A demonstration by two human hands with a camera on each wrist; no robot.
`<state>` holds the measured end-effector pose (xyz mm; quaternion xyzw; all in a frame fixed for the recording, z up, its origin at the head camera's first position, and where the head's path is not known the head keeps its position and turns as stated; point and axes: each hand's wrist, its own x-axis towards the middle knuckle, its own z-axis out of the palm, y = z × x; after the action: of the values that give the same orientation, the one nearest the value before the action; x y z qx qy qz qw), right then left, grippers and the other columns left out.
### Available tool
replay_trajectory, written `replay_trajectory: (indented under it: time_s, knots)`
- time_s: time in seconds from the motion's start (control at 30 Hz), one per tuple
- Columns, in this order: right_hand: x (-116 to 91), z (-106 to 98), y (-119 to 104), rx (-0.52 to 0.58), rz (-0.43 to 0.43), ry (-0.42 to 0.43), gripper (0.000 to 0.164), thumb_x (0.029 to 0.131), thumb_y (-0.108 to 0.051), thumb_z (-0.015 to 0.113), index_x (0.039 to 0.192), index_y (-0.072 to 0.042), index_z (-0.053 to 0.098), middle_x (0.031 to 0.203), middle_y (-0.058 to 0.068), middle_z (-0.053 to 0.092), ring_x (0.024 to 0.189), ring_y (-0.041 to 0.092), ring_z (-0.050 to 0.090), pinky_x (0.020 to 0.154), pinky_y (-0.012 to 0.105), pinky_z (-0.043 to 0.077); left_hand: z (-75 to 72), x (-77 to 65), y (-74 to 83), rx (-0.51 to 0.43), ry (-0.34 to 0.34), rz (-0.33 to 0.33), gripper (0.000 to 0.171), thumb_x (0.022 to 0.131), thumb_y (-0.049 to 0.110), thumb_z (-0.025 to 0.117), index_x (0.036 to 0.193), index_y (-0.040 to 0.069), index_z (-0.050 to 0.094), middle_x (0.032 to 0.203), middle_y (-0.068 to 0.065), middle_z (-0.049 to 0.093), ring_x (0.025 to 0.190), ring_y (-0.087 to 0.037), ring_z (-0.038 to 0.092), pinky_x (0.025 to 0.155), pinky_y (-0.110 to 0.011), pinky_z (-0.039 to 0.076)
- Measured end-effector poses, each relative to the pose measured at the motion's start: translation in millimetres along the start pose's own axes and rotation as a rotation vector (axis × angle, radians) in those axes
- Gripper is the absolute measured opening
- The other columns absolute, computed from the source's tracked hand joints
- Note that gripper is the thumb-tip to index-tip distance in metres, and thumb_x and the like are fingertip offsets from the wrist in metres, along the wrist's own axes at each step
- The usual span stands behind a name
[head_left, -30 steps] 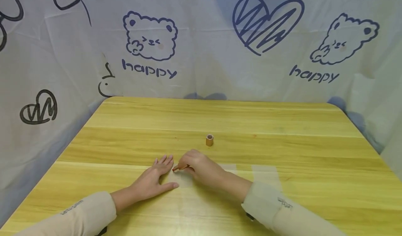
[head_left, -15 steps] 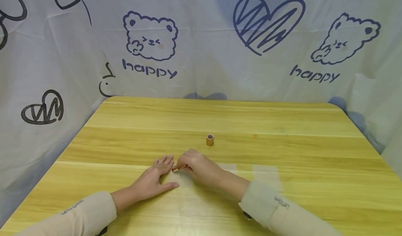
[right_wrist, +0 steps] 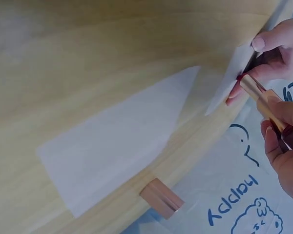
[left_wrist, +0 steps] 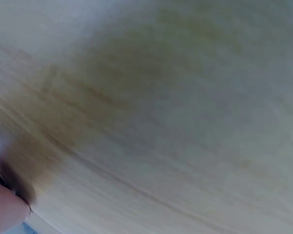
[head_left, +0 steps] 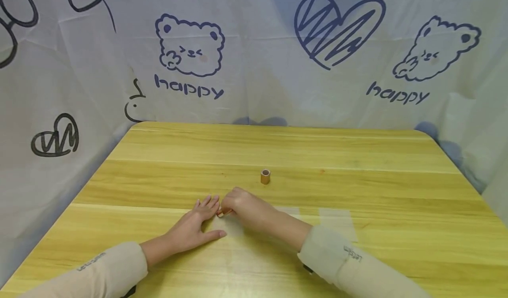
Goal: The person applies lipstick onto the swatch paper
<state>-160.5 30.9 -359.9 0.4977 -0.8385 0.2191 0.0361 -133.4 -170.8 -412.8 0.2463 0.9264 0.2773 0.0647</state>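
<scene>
My right hand (head_left: 246,207) pinches a gold lipstick (right_wrist: 263,100). Its red tip (right_wrist: 240,77) touches or nearly touches a white paper (right_wrist: 223,92), as the right wrist view shows. My left hand (head_left: 192,227) rests on the table at that paper's edge, fingers spread and straight, thumb out to the side. In the head view the same paper looks pale and thin between both hands. Beyond the right hand stands the lipstick's cap (head_left: 265,177), upright with its hollow end up. The left wrist view holds mostly blurred table and a bit of the thumb (left_wrist: 7,207).
Another white paper (head_left: 337,224) lies flat on the wooden table (head_left: 158,148) to the right, and one more (head_left: 289,211) is partly covered by the right forearm. A printed white cloth (head_left: 246,68) hangs behind the table and along its left side.
The right hand and lipstick have slid slightly to the left, closer to the left hand's fingers. The left hand, papers and cap have stayed in place.
</scene>
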Motion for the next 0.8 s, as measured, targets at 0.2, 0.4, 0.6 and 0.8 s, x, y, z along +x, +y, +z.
replay_trajectory:
  time_s: [0.2,0.4,0.6,0.8]
  knots:
    - [4.0,-1.4,-1.4,-0.017,-0.011,-0.036,0.013,0.085,-0.006,0.062,0.094,-0.007,0.071,0.092,0.001,0.071,0.086,0.012,0.060,0.083,0.016,0.048,-0.1,-0.3,0.1,-0.001,0.005,-0.004,0.079,0.084,0.044,0.064,0.137,-0.007,0.035,0.147,-0.021,0.029,0.140,-0.037,0.019,0.113,-0.055,0.015]
    - [3.9,-1.6,-2.6,-0.059,-0.035,-0.019,0.011,0.086,-0.009,0.062,0.093,-0.007,0.070,0.089,0.000,0.070,0.081,0.011,0.059,0.077,0.015,0.047,0.8,-0.3,-0.6,-0.010,0.001,-0.004,0.077,0.084,0.044,0.063,0.137,-0.006,0.037,0.148,-0.020,0.028,0.140,-0.037,0.018,0.113,-0.055,0.014]
    - [2.1,-1.1,-2.8,-0.093,-0.042,-0.002,0.008,0.085,-0.010,0.063,0.087,-0.007,0.069,0.087,0.001,0.070,0.079,0.011,0.057,0.074,0.013,0.047,1.8,0.3,-1.2,0.001,0.004,-0.005,0.078,0.085,0.046,0.063,0.136,-0.007,0.037,0.148,-0.020,0.029,0.140,-0.036,0.018,0.113,-0.055,0.015]
    - [-2.5,-3.6,-3.5,-0.109,-0.051,-0.005,0.009,0.086,-0.011,0.062,0.088,-0.007,0.070,0.088,0.001,0.070,0.080,0.011,0.058,0.074,0.012,0.048,2.5,0.4,-2.0,0.005,0.010,-0.004,0.079,0.084,0.047,0.062,0.135,-0.008,0.038,0.148,-0.020,0.029,0.140,-0.037,0.018,0.113,-0.055,0.015]
